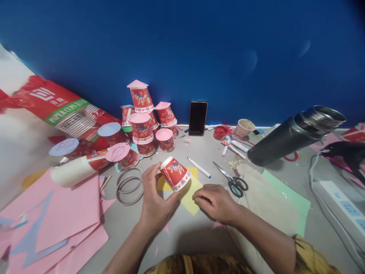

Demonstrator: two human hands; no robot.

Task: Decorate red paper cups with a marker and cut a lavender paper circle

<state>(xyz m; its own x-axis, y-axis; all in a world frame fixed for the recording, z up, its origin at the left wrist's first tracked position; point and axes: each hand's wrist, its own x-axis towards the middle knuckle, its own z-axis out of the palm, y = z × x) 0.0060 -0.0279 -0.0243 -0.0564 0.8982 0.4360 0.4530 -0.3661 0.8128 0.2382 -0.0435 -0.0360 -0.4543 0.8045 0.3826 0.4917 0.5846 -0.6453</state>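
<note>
Centrally, just above a grey table, a person's left hand holds a red paper cup printed with a colourful figure. This hand is partly open, curved like a letter C: the forefinger reaches up along the cup's left side, and the thumb comes under it near the wide rim, which has a white flowered band. The other left fingers are mostly hidden. The cup is upside down and tilted, its narrow white end to the upper left and its wide end to the lower right, over a piece of yellow paper. The right hand is apart from the cup, its fingers curled loosely inward and its back turned up, with the fingertips at the paper's right side; whether they touch the paper or pinch something small, I cannot tell. The left forearm is bare and slants up from the bottom edge, left of centre; the right forearm comes in from the lower right, out of a yellow and dark patterned sleeve. Beyond the cup lies a white marker with a blue tip, and just beyond the right hand rest open scissors with black handles. Grey rings lie left of the left hand.
</note>
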